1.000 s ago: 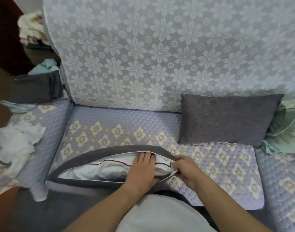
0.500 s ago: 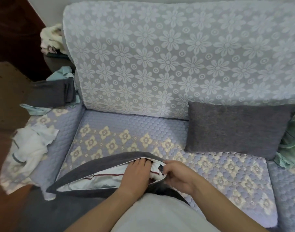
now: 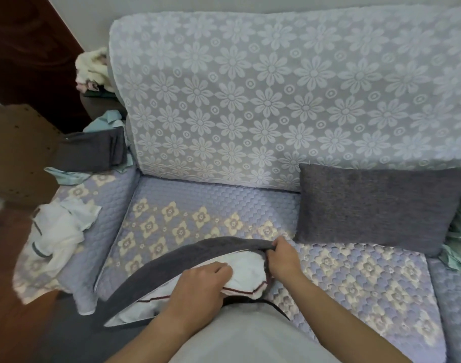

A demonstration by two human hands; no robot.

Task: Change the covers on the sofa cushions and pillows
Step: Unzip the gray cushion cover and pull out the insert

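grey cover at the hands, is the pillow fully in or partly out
Partly out: the white pillow bulges from the grey cover at its open mouth, which the right hand grips.

Pinched by the fingers [image 3: 276, 243] of the right hand [image 3: 283, 260], the grey cover [image 3: 171, 268] is matt, nubbly woven cloth. The white pillow insert [image 3: 250, 268] gripped by the left hand [image 3: 200, 286] is smooth cloth. Beyond the fingers, the seat cushion [image 3: 342, 279] is quilted, faintly glossy fabric.
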